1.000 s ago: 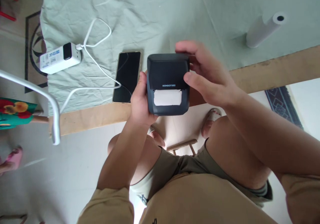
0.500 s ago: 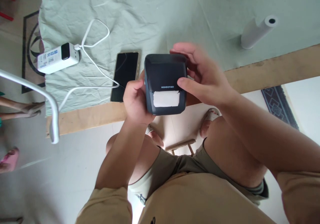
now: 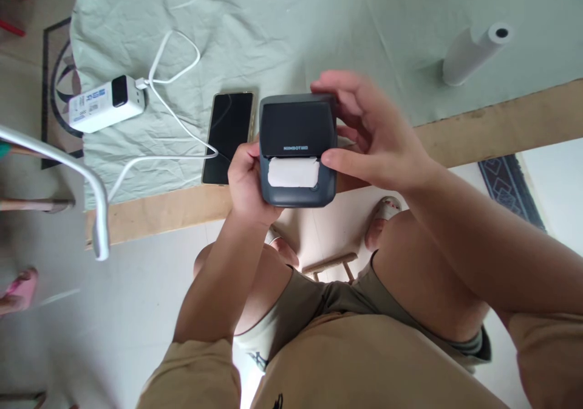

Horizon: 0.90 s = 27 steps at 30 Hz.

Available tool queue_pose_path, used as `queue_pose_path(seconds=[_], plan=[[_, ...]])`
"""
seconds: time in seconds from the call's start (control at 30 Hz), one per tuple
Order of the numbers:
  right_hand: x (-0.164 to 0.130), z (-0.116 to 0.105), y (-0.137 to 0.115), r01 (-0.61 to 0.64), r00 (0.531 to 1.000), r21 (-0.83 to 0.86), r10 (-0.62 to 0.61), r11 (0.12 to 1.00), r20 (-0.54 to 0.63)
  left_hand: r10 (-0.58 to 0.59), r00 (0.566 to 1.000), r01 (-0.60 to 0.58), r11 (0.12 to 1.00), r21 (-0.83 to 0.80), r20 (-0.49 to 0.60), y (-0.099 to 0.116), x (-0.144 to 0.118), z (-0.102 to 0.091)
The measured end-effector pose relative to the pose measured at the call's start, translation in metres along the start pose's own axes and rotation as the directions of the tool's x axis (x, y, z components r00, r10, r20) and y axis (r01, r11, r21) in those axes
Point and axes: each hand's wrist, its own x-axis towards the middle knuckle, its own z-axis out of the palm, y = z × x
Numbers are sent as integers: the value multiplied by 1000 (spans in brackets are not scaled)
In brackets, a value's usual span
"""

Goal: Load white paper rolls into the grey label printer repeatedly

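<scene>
A dark label printer [image 3: 298,123] with "NIIMBOT" lettering is held up in front of me, over the table's near edge. A white paper strip [image 3: 294,173] hangs from its slot and covers part of the lower front. My left hand [image 3: 248,184] is wrapped around the printer's left side and underside, its thumb at the left edge and the other fingers hidden behind. At the right side, my right hand [image 3: 378,135] has its thumb on the front edge beside the strip, with its fingers curled around the upper right corner.
On the green cloth [image 3: 282,26] lie a black-screened phone [image 3: 230,126] and a white power bank [image 3: 107,104] with a white cable [image 3: 170,114]. A white paper roll [image 3: 476,53] stands at the right. A white curved metal bar [image 3: 98,199] crosses the left. Another person's pink slipper [image 3: 25,287] shows.
The printer has shifted slightly left and tilted, so its front faces me more squarely. My right thumb has moved from the lid near the lettering to the right edge.
</scene>
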Motion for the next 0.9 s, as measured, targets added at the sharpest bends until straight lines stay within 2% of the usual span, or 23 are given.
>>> queue_pose_path(seconds=[0.1,0.2,0.33,0.43,0.47,0.5,0.57,0.63,0.67,0.8,0.9], plan=[[1,1,-7,66,982,-136,-89,988,-168,-9,996,9,1000,-5,93,0,-1,3],[1,3,-19,93,893,-280,-205,955,-400,-30,973,16,998,64,227,0,-4,5],[2,5,-32,29,833,-207,-138,978,-537,-32,955,-11,990,143,293,-1,-6,4],[4,4,-31,45,765,-209,-168,977,-621,-34,955,-6,991,133,294,-2,-7,3],[5,4,-29,44,767,-260,-200,965,-610,-33,954,-7,991,133,297,-3,-8,3],[5,3,-27,29,793,-340,-229,940,-564,-29,954,-13,991,135,299,-3,-8,4],[4,1,-25,-4,888,-547,-248,837,-386,-24,951,-25,988,155,308,-3,-8,4],[3,0,-25,-16,963,-708,-178,706,-200,-32,950,-29,981,190,311,-3,-8,3],[2,0,-26,-19,983,-755,-127,655,-135,-36,951,-30,978,207,308,-3,-8,2],[0,0,-31,-30,999,-828,3,561,-34,-33,941,-56,967,250,335,-2,-7,0],[1,-1,-32,-53,998,-824,53,564,-28,-39,931,-70,957,281,364,-2,-7,0]])
